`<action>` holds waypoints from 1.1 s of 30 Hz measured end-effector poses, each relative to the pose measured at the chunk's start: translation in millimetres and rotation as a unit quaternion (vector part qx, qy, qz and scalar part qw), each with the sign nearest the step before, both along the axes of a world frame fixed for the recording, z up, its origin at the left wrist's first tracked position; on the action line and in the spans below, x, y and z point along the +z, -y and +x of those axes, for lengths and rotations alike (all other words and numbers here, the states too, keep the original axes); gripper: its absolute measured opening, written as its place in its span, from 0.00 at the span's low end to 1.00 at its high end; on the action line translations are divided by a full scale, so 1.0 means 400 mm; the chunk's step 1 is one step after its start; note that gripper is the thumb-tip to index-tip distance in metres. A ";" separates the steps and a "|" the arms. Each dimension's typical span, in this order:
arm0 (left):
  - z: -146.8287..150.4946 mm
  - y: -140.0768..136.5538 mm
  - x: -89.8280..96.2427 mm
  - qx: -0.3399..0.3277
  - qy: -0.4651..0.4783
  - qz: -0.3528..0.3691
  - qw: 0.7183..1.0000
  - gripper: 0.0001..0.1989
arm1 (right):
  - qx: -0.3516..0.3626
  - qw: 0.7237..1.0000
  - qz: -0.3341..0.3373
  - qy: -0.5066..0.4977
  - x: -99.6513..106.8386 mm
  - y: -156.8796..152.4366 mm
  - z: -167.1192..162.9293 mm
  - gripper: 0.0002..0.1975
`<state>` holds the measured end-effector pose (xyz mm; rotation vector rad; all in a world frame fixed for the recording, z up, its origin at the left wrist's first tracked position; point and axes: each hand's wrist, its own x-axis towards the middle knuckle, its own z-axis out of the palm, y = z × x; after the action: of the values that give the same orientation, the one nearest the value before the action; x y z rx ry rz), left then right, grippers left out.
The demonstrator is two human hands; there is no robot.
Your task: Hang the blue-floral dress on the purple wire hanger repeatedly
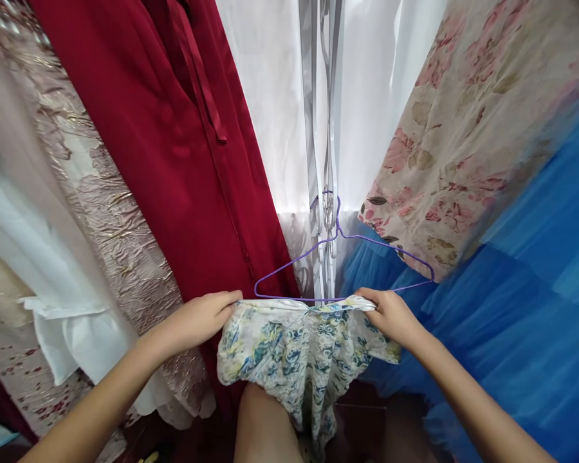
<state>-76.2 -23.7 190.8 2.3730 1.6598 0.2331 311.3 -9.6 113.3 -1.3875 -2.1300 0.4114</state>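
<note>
A white garment (309, 347) with a blue, green and yellow floral print is stretched between my two hands, its lower part hanging in gathered folds. My left hand (205, 318) pinches the left end of its top edge. At the right end, my right hand (388, 315) grips the same edge, fingers curled over the cloth. Just beyond this edge hangs a purple wire hanger (294, 260), bare, its lower bar close behind the fabric. Its hook is up among pale straps (321, 161). Whether the garment touches the hanger, I cannot tell.
A long red dress (212, 193) hangs at left, beside a textured pinkish dress (110, 199) and white cloth (72, 321). White fabric (270, 77) hangs behind. On the right are a pink floral dress (444, 154) and blue tulle (521, 308). A bare leg (265, 427) shows below.
</note>
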 end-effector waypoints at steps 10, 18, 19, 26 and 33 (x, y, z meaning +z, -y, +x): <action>0.132 -0.134 0.046 0.066 0.249 0.165 0.952 0.11 | 0.005 1.000 0.013 -0.019 0.000 0.013 -0.026 0.11; 0.213 -0.183 0.039 -0.061 0.317 -0.007 0.947 0.19 | -0.033 0.998 0.013 -0.059 -0.009 0.037 -0.038 0.13; 0.214 -0.171 0.039 -0.069 0.302 -0.004 0.951 0.20 | -0.038 0.997 0.010 -0.062 -0.008 0.038 -0.042 0.13; 0.240 -0.111 -0.008 -0.019 0.210 0.193 0.958 0.13 | 0.020 0.995 0.021 -0.093 -0.019 0.052 -0.011 0.29; 0.268 -0.113 -0.044 -0.002 0.213 0.208 0.955 0.16 | -0.220 0.940 0.200 -0.166 -0.031 0.062 0.158 0.40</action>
<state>31.0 21.6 173.3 2.3644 1.5031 1.1058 374.6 -34.4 101.1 -1.3824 -1.4736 0.0226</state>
